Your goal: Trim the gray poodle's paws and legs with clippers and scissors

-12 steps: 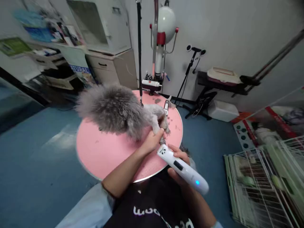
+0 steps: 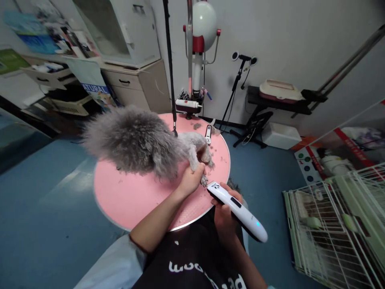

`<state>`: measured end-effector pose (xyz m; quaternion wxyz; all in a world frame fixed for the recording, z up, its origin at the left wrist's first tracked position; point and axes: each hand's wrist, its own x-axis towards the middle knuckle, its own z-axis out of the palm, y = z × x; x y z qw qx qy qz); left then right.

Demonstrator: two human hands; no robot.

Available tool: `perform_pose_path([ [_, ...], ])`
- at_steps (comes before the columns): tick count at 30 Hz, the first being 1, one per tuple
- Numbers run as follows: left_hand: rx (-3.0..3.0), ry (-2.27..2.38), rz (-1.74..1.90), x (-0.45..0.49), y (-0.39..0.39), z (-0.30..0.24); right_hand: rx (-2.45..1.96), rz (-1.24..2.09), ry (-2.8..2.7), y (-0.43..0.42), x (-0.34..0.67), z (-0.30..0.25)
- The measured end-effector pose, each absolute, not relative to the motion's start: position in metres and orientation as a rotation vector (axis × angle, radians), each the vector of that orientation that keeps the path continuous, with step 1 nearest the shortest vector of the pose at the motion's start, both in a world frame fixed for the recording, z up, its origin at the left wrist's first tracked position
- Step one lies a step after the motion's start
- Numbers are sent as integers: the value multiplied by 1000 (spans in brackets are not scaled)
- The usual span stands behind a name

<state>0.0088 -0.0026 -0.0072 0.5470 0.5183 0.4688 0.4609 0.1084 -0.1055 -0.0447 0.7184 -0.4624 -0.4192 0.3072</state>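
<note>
Head view, fluffy grey dog (image 2: 135, 140) standing on round pink bench (image 2: 126, 196), left hand (image 2: 189, 179) fingers closed around its hind leg (image 2: 194, 160), right hand (image 2: 225, 212) fingers wrapped round white clipper (image 2: 237, 210), blade tip just beside the paw (image 2: 204, 180), near the bench's front edge.

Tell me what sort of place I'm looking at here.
Most likely a pet grooming salon. A fluffy grey dog is on a round pink grooming table, the left hand holds its leg while the right hand holds a white electric clipper, and wire cages sit nearby.
</note>
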Motion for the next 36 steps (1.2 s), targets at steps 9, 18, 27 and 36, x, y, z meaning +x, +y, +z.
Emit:
perform_pose_path([
  [9, 1195, 1143, 1137, 8, -1, -9, -860, 893, -554, -100, 96, -41],
  [18, 1256, 1133, 1235, 7, -2, -10, -683, 1316, 4, -94, 100, -36],
  [27, 1144, 1127, 1222, 10, -2, -13, -643, 1310, 21, -91, 102, -33],
  [36, 1196, 1181, 1204, 8, -7, -9, -804, 1080, -352, -91, 89, -38],
])
